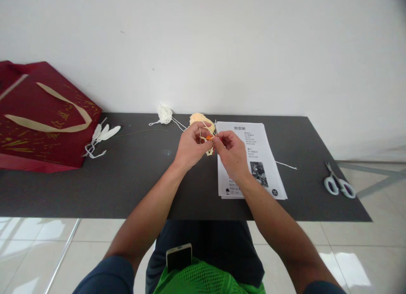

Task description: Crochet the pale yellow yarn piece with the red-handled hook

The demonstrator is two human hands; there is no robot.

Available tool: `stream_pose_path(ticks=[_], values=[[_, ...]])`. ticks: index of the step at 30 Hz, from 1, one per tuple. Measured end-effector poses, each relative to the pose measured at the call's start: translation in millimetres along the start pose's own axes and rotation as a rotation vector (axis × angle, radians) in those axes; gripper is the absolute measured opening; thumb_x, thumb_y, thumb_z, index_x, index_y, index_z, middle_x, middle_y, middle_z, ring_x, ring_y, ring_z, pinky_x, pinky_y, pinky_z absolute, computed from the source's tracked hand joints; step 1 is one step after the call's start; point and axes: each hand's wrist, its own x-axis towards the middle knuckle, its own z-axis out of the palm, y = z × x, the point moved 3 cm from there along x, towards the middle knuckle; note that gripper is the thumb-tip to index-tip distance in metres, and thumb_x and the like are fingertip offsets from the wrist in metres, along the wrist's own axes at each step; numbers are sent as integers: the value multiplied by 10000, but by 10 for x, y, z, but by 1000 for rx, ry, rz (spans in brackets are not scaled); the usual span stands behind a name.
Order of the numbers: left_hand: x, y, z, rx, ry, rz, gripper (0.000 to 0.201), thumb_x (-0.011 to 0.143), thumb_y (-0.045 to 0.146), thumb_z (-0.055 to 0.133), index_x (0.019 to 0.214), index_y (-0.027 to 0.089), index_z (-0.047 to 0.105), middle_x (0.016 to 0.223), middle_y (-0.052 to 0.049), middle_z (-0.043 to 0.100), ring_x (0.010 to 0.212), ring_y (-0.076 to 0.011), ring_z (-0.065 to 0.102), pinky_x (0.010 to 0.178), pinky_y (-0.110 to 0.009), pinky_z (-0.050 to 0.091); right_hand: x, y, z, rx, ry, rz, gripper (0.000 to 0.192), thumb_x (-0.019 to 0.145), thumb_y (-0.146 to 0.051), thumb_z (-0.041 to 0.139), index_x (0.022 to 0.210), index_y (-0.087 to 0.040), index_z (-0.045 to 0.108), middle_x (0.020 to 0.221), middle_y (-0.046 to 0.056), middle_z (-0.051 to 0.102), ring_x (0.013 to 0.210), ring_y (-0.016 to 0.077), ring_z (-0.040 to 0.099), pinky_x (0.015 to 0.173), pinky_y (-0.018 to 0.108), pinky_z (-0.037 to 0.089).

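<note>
Both hands meet above the middle of the table: the left hand (190,147) pinches a small cream crochet piece (209,151) with yarn looped over its fingers, and the right hand (231,152) grips what looks like an orange-handled hook (209,137), though it is too small to be sure.

The dark table (95,188) runs wall to wall across the view. On its left end lies a red gift bag (41,120), with white feather-like pieces (103,135) just beside it. A stack of printed sheets (253,158) lies under the right wrist. A cream yarn ball (199,118) and a white yarn ball (165,114) sit near the back edge, behind the hands. Scissors (338,185) lie well apart on the right, close to the table's end.

The yarn could snag, I judge, since its strands trail across the sheets; a tug might drag paper toward the near edge. The scissors could be knocked off by a wide sweep. Open room lies left of the hands and between sheets and scissors.
</note>
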Motion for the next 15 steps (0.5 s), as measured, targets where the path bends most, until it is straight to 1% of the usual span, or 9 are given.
stream_pose_path(ticks=[2,5,8,11,15], values=[[0,16,-6,-45,2,-11,418,667,117,765,1064,211,673,783,36,640,687,-97,602,638,-227,464,0,-2,-2,-40,1,-22,185,878,-398,708,909,-246,608,799,-17,643,702,144,601,671,303,486],[2,22,-16,-88,50,-16,355,675,116,756,1013,194,683,749,35,665,682,-97,613,670,-235,477,-17,-24,16,-105,-7,-63,165,905,-387,676,911,-252,581,782,-20,622,679,142,592,667,311,489],[7,2,-19,-112,101,-40,346,661,121,770,990,179,678,719,30,696,632,-95,607,629,-233,458,-37,-59,30,-112,4,-106,152,904,-374,678,912,-260,577,827,-10,627,711,151,601,691,321,511],[14,-21,-24,-152,121,-94,353,632,120,789,964,167,681,705,25,703,601,-91,593,589,-225,434,-44,-82,27,-117,8,-149,120,899,-365,683,915,-269,612,879,2,647,764,166,621,732,334,533],[22,-38,-46,-185,112,-182,368,601,96,797,949,151,693,688,18,698,585,-87,588,552,-212,396,-33,-57,11,-151,-43,-156,95,904,-363,676,937,-274,684,920,20,686,812,188,647,779,361,550]])
